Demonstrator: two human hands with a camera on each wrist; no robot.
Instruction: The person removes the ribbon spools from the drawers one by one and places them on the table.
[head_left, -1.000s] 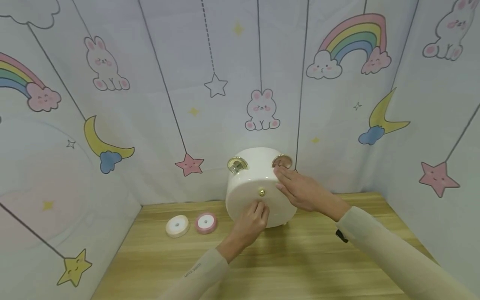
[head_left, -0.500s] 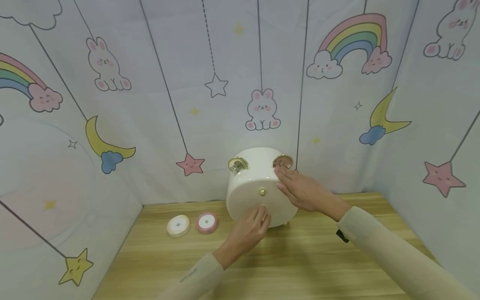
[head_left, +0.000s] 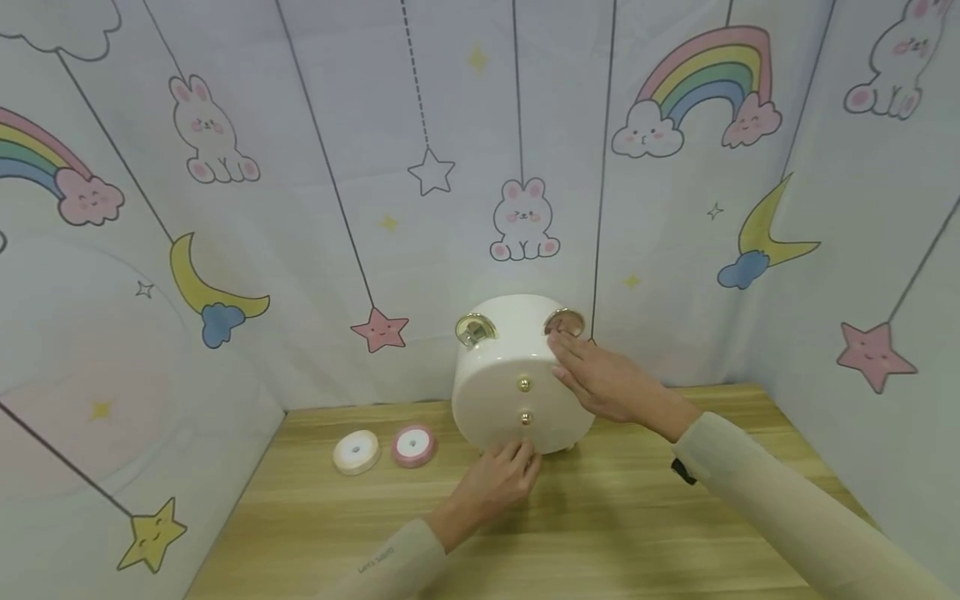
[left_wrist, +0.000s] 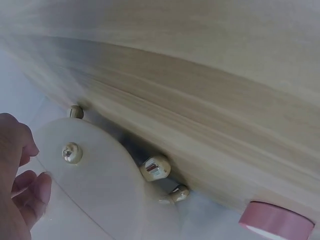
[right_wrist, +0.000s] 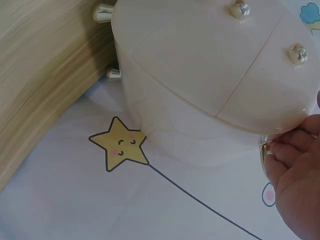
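A white round box [head_left: 480,400] shaped like an alarm clock stands on small gold feet [left_wrist: 156,168]. Two gold bell-like discs [head_left: 476,330] top it. Down its front sit an upper gold knob [head_left: 524,384] and a lower gold knob [head_left: 526,418], with a seam across the front in both wrist views. My left hand [head_left: 501,477] is just below the lower knob, fingers loosely bent and holding nothing; in the left wrist view it is apart from the knob. My right hand [head_left: 603,379] rests with nearly straight fingers on the box's right side, its fingertips at the right disc [head_left: 564,323].
Two ribbon rolls, one cream [head_left: 356,452] and one pink [head_left: 413,446], lie left of the box on the wood-grain tabletop [head_left: 615,533]. Cloth walls [head_left: 337,167] printed with rabbits, stars and rainbows stand behind and at both sides, close behind the box.
My left hand has let go of the lower knob and drawn down toward the box's bottom edge, uncovering that knob. The right hand has stayed in place.
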